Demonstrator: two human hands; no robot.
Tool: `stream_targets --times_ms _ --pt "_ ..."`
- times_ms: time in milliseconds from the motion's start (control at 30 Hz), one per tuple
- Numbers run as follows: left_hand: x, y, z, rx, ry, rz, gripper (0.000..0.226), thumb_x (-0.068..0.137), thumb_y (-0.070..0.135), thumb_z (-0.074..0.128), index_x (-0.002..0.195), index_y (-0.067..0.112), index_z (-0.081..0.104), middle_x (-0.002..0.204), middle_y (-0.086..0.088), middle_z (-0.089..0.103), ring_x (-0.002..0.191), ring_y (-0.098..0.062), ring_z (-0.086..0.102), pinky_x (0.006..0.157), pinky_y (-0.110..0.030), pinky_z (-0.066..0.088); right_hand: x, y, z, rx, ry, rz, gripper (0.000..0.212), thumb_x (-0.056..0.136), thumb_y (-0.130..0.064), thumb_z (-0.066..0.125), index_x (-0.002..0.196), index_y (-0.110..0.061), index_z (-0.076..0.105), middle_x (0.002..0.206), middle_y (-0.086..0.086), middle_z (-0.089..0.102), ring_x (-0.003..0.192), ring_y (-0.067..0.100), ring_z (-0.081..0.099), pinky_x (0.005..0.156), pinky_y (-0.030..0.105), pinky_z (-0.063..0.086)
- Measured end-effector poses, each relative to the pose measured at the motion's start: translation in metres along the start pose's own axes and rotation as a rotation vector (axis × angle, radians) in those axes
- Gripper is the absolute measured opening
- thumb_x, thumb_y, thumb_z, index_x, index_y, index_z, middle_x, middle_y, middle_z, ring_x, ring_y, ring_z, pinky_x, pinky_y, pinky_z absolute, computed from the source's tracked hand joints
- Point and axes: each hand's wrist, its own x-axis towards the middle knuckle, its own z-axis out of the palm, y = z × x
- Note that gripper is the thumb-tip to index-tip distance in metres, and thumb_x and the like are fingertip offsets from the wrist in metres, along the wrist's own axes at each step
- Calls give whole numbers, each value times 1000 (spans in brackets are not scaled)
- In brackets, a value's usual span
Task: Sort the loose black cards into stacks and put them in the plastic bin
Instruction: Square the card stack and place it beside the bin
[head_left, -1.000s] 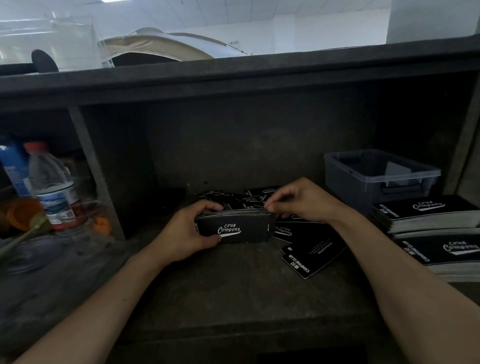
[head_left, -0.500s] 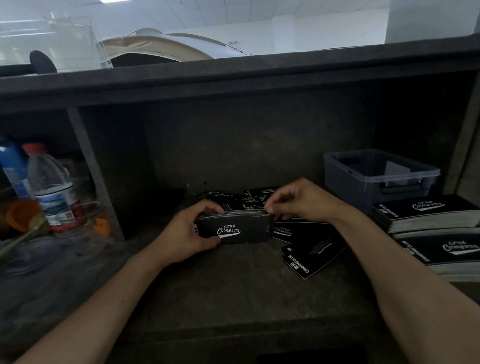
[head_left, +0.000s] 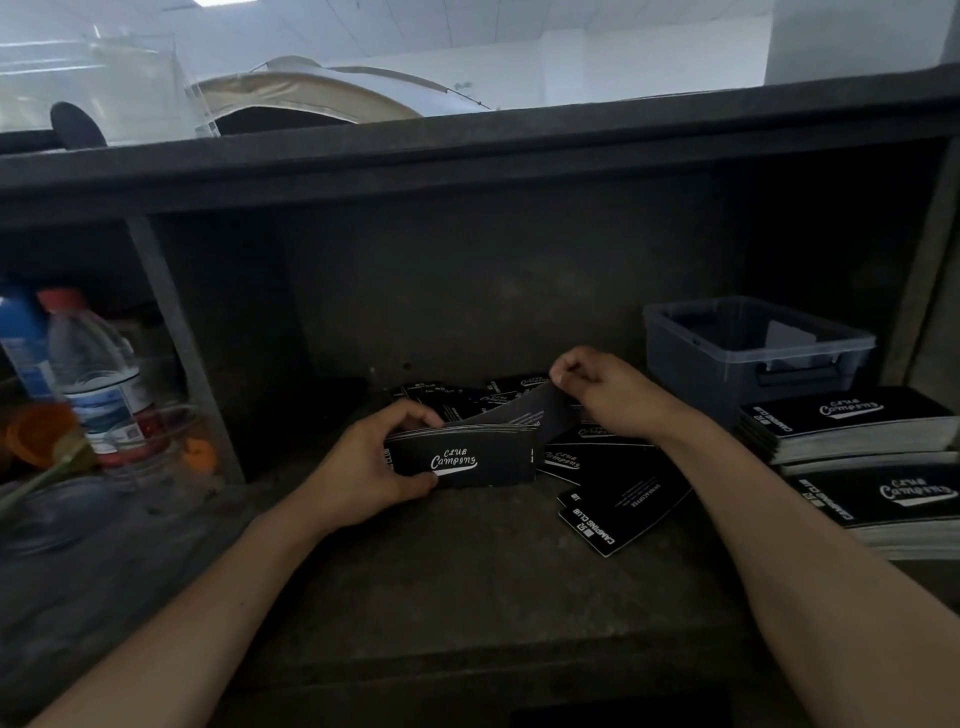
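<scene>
the left hand (head_left: 371, 470) is gripping a card stack (head_left: 467, 457) near the middle of the counter (head_left: 467, 587), fingers curling over its top edge and thumb under its near face. the right hand (head_left: 610, 397) is pinching the right end of the top card (head_left: 535, 414), holding it bent upward. loose cards (head_left: 623, 493) are lying behind and right of the stack. the plastic bin (head_left: 696, 379) is sitting at the back right corner, behind two finished stacks (head_left: 852, 431).

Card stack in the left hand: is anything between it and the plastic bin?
Only the right hand, pinching a card, sits between the card stack and the plastic bin; the bin's top is open.
</scene>
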Motion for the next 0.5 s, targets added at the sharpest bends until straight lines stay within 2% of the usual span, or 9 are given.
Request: stream_targets --times_ms 67,133,167,233,300,367,400,467,500 --pt "0 -1 0 3 -4 3 52 67 6 86 109 27 63 99 7 70 89 -11 69 83 -28 55 -4 -4 0 63 -46 137 27 94 -47 56 95 -21 64 87 -2 64 80 12 60 68 29 52" --pt "0 -1 1 11 0 4 53 69 0 87 108 26 63 98 6 69 88 -11 68 82 -26 55 -10 -7 -7 5 -92 194 43 84 -61 60 93 -20 71 75 -9 66 68 4 61 63 22 48" --pt "0 -1 1 15 3 4 52 69 -1 87 108 26 64 98 6 69 88 -13 68 82 -27 55 -12 -7 -9 -22 -103 178 41 82 -59 65 90 -19 74 63 -13 64 57 0 57 58 18 44" --pt "0 -2 0 16 5 6 52 69 2 86 108 26 64 98 5 69 89 -16 68 83 -29 55 -11 -5 -10 8 -92 97 30 85 -38 72 87 -8 75 45 -12 54 40 -2 46 47 13 36" --pt "0 -2 0 10 1 7 51 68 4 86 108 27 63 97 2 69 89 -16 68 83 -30 55 -11 -9 -7 137 8 25 24 88 -25 70 83 -1 70 42 -7 51 34 4 43 41 16 32" --pt "1 -3 0 16 3 6 52 68 7 86 108 29 62 97 2 69 88 -16 68 82 -31 55 -10 -17 -10 365 147 -6 24 93 -30 62 85 -8 65 52 -1 64 40 10 58 40 17 34" --pt "1 -4 0 18 5 2 52 67 10 86 108 32 61 97 2 69 88 -15 68 81 -32 56 -9 -21 -13 504 207 4 29 95 -37 57 90 -10 65 63 3 71 51 14 67 41 18 39" --pt "1 -5 1 15 12 -13 55 65 16 86 108 37 58 98 5 69 87 -12 68 81 -32 56 -7 -22 -20 663 344 37 39 95 -46 54 94 -10 67 78 7 75 66 18 72 46 20 49" --pt "1 -6 1 14 16 -19 57 65 17 87 109 39 57 98 6 69 88 -11 68 82 -33 57 -6 -19 -20 638 414 32 34 93 -42 59 90 -9 69 77 6 74 65 19 70 46 20 51"
